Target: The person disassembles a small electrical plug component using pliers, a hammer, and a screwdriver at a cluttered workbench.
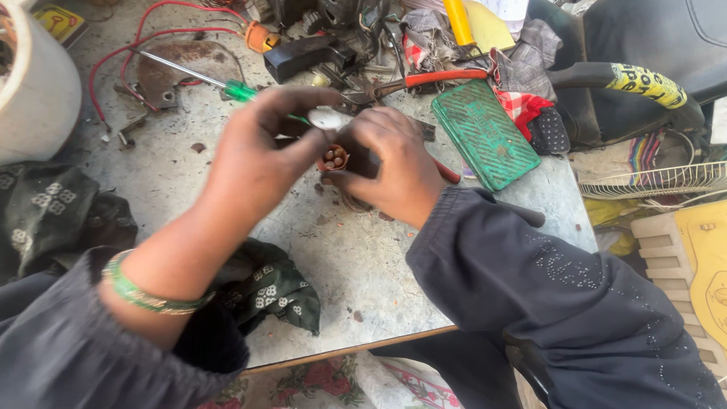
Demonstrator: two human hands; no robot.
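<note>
Dark sleeves fill the bottom of the frame, the left wrist wearing a green bangle (148, 297). Above them, at the middle of the picture, both hands meet over a scratched grey table (348, 265). The right hand (394, 163) is curled closed around a small brown cylindrical part (333, 157), whose open end faces the camera and shows a few pale contacts inside. The left hand (261, 148) is nearly closed, thumb and fingers pinched at the rim of that same part, with a small round silvery piece (327, 118) just above the fingertips; whether the fingers grip that piece cannot be told.

Just behind the left hand, toward the upper left, lies a green-handled screwdriver (227, 87), its shaft pointing to the upper left. Right of the hands rests a flat green ribbed case (485, 136), and orange-handled pliers (435, 79) lie near the top centre. A patterned dark cloth (276, 291) sits on the table at lower centre.
</note>
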